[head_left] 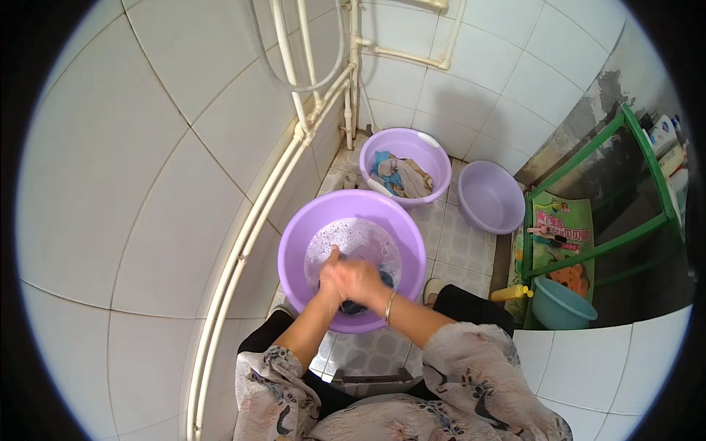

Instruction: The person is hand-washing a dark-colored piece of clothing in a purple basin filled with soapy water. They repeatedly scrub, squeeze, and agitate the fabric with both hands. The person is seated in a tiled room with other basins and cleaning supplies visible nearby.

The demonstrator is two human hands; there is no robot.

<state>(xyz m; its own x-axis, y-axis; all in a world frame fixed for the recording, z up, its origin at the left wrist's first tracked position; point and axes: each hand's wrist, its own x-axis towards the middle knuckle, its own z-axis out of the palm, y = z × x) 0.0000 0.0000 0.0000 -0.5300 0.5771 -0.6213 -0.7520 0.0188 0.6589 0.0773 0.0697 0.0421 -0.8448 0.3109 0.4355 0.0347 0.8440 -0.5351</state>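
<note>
A large purple basin (292, 253) stands on the floor in front of me, partly filled with foamy water (353, 229). Over the water my left hand (330, 275) and my right hand (356, 279) are pressed together, fingers closed and slightly blurred. Dark wet cloth (353, 306) shows below and beside them, and they appear to grip part of it; the hands hide the rest. My left thumb points up. A bracelet (390, 307) circles my right wrist.
Behind stands a purple tub (443, 163) holding blue and beige clothes (401, 175). Right of it is a smaller purple basin (491, 198). A green-framed rack (588, 163), a yellow bottle (510, 293) and a teal basin (562, 305) are at right. Cream pipes (254, 220) run along the left tiled wall.
</note>
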